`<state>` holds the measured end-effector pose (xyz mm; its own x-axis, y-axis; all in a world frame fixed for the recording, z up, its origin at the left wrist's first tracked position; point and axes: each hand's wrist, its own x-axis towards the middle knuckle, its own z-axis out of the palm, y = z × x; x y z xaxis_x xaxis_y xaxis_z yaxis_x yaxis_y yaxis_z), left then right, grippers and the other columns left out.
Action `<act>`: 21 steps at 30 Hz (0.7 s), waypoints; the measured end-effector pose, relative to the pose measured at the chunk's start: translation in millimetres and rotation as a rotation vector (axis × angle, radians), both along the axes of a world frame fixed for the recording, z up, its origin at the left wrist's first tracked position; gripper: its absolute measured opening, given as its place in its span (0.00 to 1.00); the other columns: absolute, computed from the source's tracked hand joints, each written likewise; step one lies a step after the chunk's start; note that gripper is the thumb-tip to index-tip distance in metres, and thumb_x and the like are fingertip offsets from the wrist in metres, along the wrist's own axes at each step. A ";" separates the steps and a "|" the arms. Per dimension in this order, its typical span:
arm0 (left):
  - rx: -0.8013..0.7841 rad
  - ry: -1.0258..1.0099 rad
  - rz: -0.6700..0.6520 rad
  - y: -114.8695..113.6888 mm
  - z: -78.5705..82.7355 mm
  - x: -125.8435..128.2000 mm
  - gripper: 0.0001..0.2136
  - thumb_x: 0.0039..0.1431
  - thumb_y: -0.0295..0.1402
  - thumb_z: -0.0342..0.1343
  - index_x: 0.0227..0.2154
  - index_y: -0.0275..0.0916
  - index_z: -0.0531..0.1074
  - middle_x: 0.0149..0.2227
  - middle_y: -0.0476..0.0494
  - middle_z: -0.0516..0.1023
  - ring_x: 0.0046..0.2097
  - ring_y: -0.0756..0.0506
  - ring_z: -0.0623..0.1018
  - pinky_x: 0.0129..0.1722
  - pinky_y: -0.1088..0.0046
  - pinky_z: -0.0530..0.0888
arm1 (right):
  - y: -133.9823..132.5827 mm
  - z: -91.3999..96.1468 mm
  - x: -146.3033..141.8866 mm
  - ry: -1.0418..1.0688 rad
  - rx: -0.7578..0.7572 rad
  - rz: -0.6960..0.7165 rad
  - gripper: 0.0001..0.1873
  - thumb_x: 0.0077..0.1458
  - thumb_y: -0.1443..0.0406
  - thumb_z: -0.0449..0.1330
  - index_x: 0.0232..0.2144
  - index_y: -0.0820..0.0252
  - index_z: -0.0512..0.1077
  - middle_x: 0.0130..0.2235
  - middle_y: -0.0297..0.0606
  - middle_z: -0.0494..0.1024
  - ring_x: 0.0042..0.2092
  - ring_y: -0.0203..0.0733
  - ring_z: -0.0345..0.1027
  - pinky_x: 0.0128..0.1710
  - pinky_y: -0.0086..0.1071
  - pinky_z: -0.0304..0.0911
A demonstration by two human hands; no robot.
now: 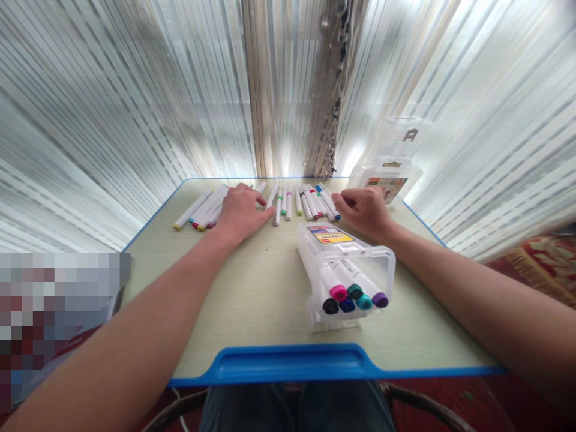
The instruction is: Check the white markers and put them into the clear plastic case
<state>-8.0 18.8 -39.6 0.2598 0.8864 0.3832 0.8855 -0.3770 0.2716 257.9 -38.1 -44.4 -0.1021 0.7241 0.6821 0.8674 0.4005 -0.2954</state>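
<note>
Left hand among loose markers at worktop's far side, grip spread. Right hand curled beside more markers; can't tell if grip pinches one. Clear box, markers inside, sits nearer front.

Lit brightly through pale striped curtains, beyond a blue-edged bench, with deep red flooring underneath.

Pale striped curtains hang at the back — fringed red fabric lies right.
</note>
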 end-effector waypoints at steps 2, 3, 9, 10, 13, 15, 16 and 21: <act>0.031 -0.065 0.016 0.5 3.6 -1.5 0.13 0.56 0.42 0.59 0.34 0.39 0.82 0.44 0.37 0.78 0.48 0.38 0.76 0.56 0.59 0.70 | 0.1 -0.6 0.1 -0.001 -0.014 0.004 0.24 0.57 0.61 0.53 0.12 0.56 0.52 0.14 0.27 0.49 0.18 0.31 0.43 0.24 0.32 0.46; 0.056 -0.105 0.027 1.2 6.0 -3.1 0.12 0.57 0.41 0.57 0.34 0.38 0.81 0.43 0.37 0.79 0.46 0.39 0.77 0.55 0.60 0.71 | 0.1 -0.9 0.1 -0.002 -0.021 0.004 0.24 0.57 0.61 0.53 0.12 0.56 0.53 0.14 0.27 0.50 0.18 0.32 0.44 0.24 0.32 0.46; 0.108 -0.323 0.173 6.4 19.9 -15.1 0.10 0.58 0.32 0.53 0.35 0.39 0.80 0.36 0.44 0.82 0.38 0.44 0.78 0.46 0.67 0.74 | -0.1 -0.9 -0.3 0.007 -0.030 0.005 0.24 0.57 0.61 0.54 0.12 0.57 0.54 0.14 0.28 0.51 0.19 0.32 0.44 0.25 0.32 0.47; 0.114 -0.328 0.182 6.4 20.5 -16.0 0.10 0.57 0.31 0.53 0.35 0.39 0.80 0.35 0.44 0.83 0.37 0.45 0.78 0.46 0.68 0.74 | 0.0 -0.8 -0.5 0.009 -0.031 0.007 0.24 0.57 0.61 0.54 0.12 0.57 0.53 0.14 0.27 0.50 0.19 0.32 0.43 0.25 0.32 0.47; 0.114 -0.285 0.156 4.7 18.1 -15.9 0.10 0.55 0.31 0.54 0.34 0.39 0.80 0.35 0.44 0.83 0.37 0.44 0.79 0.45 0.68 0.75 | 0.3 -0.4 -1.0 0.012 -0.034 0.018 0.24 0.56 0.61 0.54 0.12 0.56 0.50 0.15 0.27 0.47 0.19 0.31 0.42 0.24 0.33 0.45; 0.082 -0.248 0.117 3.2 14.6 -14.8 0.10 0.55 0.31 0.55 0.35 0.39 0.80 0.35 0.43 0.83 0.37 0.44 0.79 0.44 0.68 0.75 | 0.4 -0.3 -1.3 0.008 -0.035 0.027 0.24 0.56 0.61 0.54 0.13 0.56 0.49 0.15 0.27 0.48 0.19 0.31 0.42 0.24 0.33 0.45; 0.065 -0.235 0.102 2.7 13.0 -14.4 0.10 0.54 0.31 0.55 0.35 0.39 0.81 0.35 0.43 0.83 0.37 0.43 0.80 0.44 0.68 0.75 | 0.4 -0.2 -1.3 0.005 -0.036 0.030 0.24 0.56 0.61 0.54 0.13 0.56 0.49 0.15 0.27 0.48 0.19 0.31 0.42 0.25 0.33 0.45; 0.033 -0.150 0.098 4.8 8.4 -15.8 0.11 0.52 0.33 0.57 0.37 0.40 0.81 0.37 0.43 0.84 0.39 0.41 0.80 0.46 0.66 0.76 | 0.3 0.2 -1.0 -0.003 -0.043 0.027 0.24 0.57 0.61 0.53 0.13 0.57 0.48 0.15 0.27 0.46 0.20 0.31 0.41 0.25 0.33 0.45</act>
<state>-23.8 23.6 -31.2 0.1110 0.8907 0.4408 0.8688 -0.3023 0.3922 256.9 -37.8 -44.2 -0.1242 0.7494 0.6503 0.8570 0.4113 -0.3103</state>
